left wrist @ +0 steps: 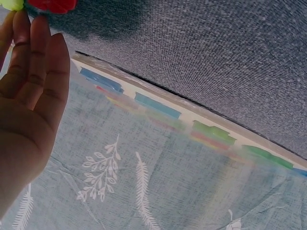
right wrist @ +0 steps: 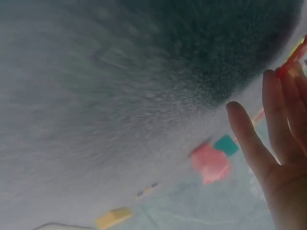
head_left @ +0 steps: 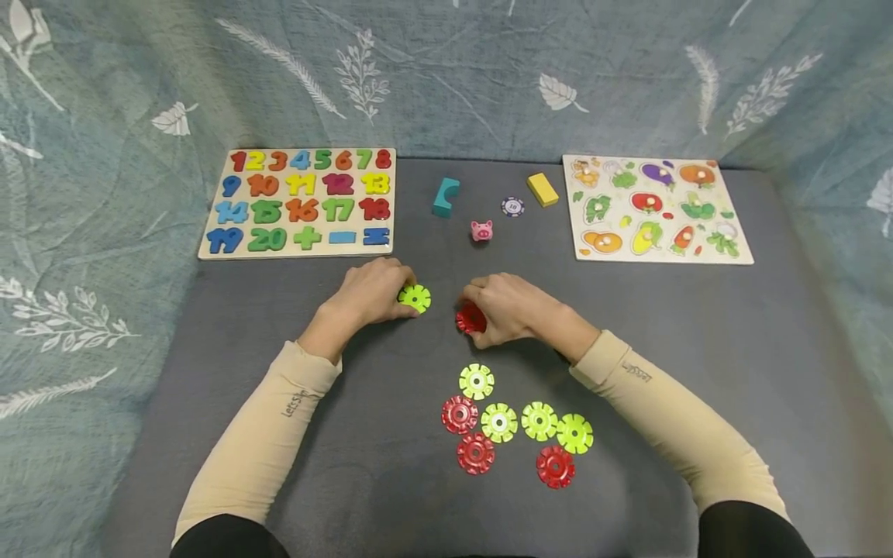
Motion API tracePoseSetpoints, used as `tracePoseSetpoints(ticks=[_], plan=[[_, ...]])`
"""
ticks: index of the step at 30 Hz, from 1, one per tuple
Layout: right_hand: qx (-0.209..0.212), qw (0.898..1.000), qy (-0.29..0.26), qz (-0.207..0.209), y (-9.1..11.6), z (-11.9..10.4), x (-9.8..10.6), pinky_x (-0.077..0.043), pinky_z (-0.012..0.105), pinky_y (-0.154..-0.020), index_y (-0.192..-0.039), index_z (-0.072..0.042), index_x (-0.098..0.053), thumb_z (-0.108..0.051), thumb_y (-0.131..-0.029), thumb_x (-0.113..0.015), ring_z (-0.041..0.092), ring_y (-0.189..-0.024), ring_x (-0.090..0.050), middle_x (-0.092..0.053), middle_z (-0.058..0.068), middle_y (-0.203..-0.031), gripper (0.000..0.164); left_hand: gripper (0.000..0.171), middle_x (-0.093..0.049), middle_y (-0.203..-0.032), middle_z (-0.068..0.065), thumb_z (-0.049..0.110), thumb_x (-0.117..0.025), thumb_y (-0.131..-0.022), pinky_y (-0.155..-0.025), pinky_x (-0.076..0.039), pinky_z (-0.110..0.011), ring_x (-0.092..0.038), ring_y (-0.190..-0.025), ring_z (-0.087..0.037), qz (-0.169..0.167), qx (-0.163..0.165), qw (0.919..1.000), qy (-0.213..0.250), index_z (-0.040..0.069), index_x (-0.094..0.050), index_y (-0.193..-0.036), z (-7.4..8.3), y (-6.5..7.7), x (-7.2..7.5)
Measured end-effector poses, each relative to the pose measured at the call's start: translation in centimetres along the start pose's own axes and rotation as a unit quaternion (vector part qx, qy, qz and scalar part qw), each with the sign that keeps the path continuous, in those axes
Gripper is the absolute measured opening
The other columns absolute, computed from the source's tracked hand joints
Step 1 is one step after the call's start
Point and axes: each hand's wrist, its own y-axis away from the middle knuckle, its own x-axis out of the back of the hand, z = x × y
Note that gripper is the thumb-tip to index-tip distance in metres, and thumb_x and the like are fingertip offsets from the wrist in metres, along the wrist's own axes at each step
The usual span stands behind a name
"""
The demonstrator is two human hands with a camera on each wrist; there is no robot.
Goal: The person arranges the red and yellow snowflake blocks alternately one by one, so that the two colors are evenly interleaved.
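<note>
My left hand (head_left: 377, 291) pinches a yellow-green notched disc (head_left: 417, 298) by its edge, between thumb and fingers. To its right, my right hand (head_left: 509, 310) grips a red notched disc (head_left: 470, 318), partly covered by the fingers. The two discs are apart in the head view. At the top left of the left wrist view, the green disc (left wrist: 12, 4) and the red one (left wrist: 53, 5) both show in part. Only a red edge of the disc (right wrist: 290, 61) appears by the fingertips in the right wrist view. Nearer the body lie several loose discs, green (head_left: 539, 421) and red (head_left: 556, 466).
A number puzzle board (head_left: 296, 203) lies back left, a vegetable puzzle board (head_left: 659, 209) back right. Between them are a teal block (head_left: 443, 203), a pink pig figure (head_left: 481, 231), a poker chip (head_left: 512, 207) and a yellow block (head_left: 543, 190). Patterned cloth (head_left: 446, 77) hangs behind.
</note>
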Motion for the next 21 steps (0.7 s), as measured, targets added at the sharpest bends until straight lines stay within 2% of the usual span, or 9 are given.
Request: tracePoseSetpoints(ticks=[11, 21], plan=[[-0.012, 1.0, 0.021, 0.004, -3.4, 0.3, 0.0, -0.052, 0.032, -0.066, -0.112, -0.007, -0.067, -0.036, -0.075, -0.073, 0.015, -0.072, -0.061, -0.068, 0.005, -0.094, 0.047, 0.052, -0.065, -0.107, -0.008, 0.04, -0.078, -0.079, -0.076, -0.052, -0.047, -0.058, -0.096, -0.025, 0.001, -0.002, 1.0, -0.005, 0.008, -0.067, -0.117, 0.1, -0.1, -0.1], [-0.008, 0.999, 0.034, 0.008, -4.7, 0.2, 0.0, -0.054, 0.035, -0.07, -0.113, -0.007, -0.067, -0.036, -0.075, -0.073, 0.017, -0.076, -0.063, -0.069, 0.006, -0.096, 0.048, 0.05, -0.064, -0.102, -0.008, 0.041, -0.078, -0.079, -0.075, -0.052, -0.044, -0.056, -0.09, -0.023, 0.002, 0.003, 1.0, -0.001, 0.008, -0.067, -0.115, -0.1, 0.0, -0.2]])
